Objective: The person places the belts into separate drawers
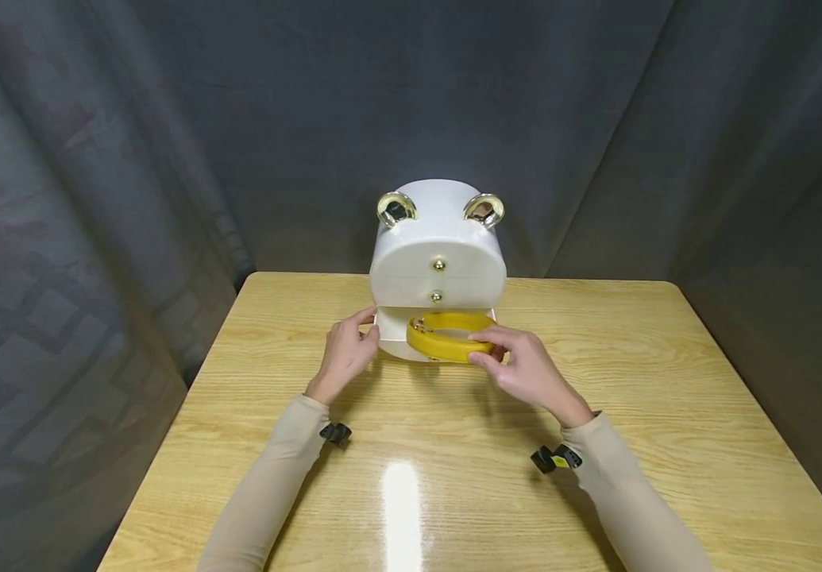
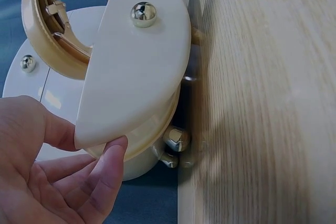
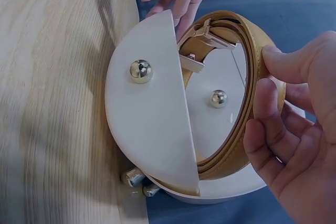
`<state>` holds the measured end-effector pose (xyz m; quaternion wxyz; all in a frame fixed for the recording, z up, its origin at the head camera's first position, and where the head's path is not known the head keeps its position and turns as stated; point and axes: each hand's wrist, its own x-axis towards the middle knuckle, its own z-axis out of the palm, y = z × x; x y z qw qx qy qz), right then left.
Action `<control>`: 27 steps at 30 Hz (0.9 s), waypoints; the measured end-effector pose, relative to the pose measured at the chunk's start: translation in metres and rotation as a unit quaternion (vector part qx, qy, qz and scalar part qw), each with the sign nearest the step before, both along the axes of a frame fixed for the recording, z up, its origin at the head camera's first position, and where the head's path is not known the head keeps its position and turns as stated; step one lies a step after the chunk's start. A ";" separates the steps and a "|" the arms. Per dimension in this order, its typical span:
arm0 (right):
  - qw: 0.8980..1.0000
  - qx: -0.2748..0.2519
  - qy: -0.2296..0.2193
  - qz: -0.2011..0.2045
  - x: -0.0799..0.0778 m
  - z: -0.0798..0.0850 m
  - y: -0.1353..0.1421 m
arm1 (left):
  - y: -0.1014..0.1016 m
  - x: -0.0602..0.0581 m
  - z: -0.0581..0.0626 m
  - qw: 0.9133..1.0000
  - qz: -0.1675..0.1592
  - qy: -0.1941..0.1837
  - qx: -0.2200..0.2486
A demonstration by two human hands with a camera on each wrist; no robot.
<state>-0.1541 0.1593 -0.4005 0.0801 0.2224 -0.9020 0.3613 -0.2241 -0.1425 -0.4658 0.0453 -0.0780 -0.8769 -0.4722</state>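
Observation:
A yellow leather belt (image 1: 442,348), coiled into a ring with a gold-coloured buckle (image 3: 212,38), sits tilted partly inside the pulled-out bottom drawer (image 2: 134,72) of a white rounded box (image 1: 441,218). My right hand (image 1: 525,369) pinches the coil at its right side, thumb on the outside in the right wrist view. At the drawer's left corner, my left hand (image 1: 348,349) grips the front panel between thumb and fingers. The drawer's half-round front carries a round gold knob (image 3: 140,71). Much of the drawer's inside is hidden behind the belt and that front panel.
Two gold ear-shaped pieces (image 1: 484,210) stick out of the box's top. Its upper front has two gold knobs (image 1: 439,265), and small gold feet (image 2: 176,138) show underneath. The box stands on a wooden table (image 1: 296,318), with a dark grey curtain (image 1: 310,119) behind it.

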 end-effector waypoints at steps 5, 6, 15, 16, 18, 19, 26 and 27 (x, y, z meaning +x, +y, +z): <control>1.000 0.001 -0.002 -0.004 -0.006 -0.003 -0.003 | 0.000 0.000 0.000 1.000 -0.001 0.001 0.000; 1.000 0.001 -0.002 -0.005 -0.007 -0.004 -0.003 | 0.000 0.000 0.000 1.000 0.000 0.001 0.000; 1.000 0.012 0.010 -0.006 -0.016 -0.010 -0.009 | 0.000 0.000 0.000 1.000 0.002 0.000 0.001; 1.000 0.014 0.012 -0.006 -0.017 -0.011 -0.009 | 0.000 0.000 0.000 1.000 0.002 0.000 0.002; 1.000 0.017 0.015 -0.008 -0.019 -0.012 -0.011 | 0.000 0.000 0.000 1.000 0.003 -0.001 0.004; 1.000 0.019 0.014 -0.010 -0.020 -0.012 -0.012 | 0.000 0.000 0.000 1.000 0.003 -0.001 0.005; 0.999 0.032 0.018 -0.020 -0.025 -0.017 -0.017 | 0.001 0.000 0.000 1.000 0.003 0.000 0.000; 0.999 0.035 0.022 -0.020 -0.026 -0.018 -0.017 | 0.001 0.000 0.000 1.000 0.003 0.001 0.000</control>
